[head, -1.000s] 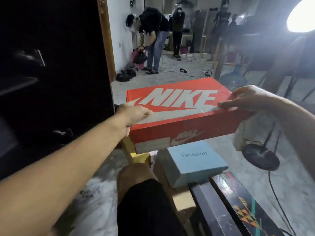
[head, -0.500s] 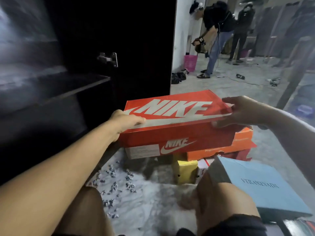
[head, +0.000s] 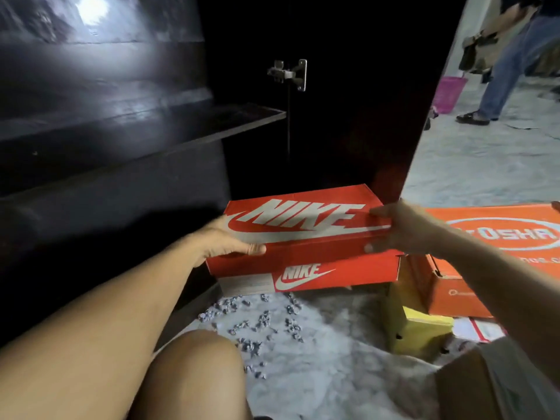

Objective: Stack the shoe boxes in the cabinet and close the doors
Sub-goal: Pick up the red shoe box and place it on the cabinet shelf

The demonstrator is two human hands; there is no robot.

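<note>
red Nike box point(head: 303, 234) gripped at both ends by left hand point(head: 225, 242) & right hand point(head: 400, 230) | risk: box snagged on cabinet shelf point(head: 181, 125) edge if tilted, lid popped

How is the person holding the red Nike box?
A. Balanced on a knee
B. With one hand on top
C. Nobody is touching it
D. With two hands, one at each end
D. The left hand grips the left end of the red Nike box and the right hand grips its right end, in front of the dark cabinet.
</note>
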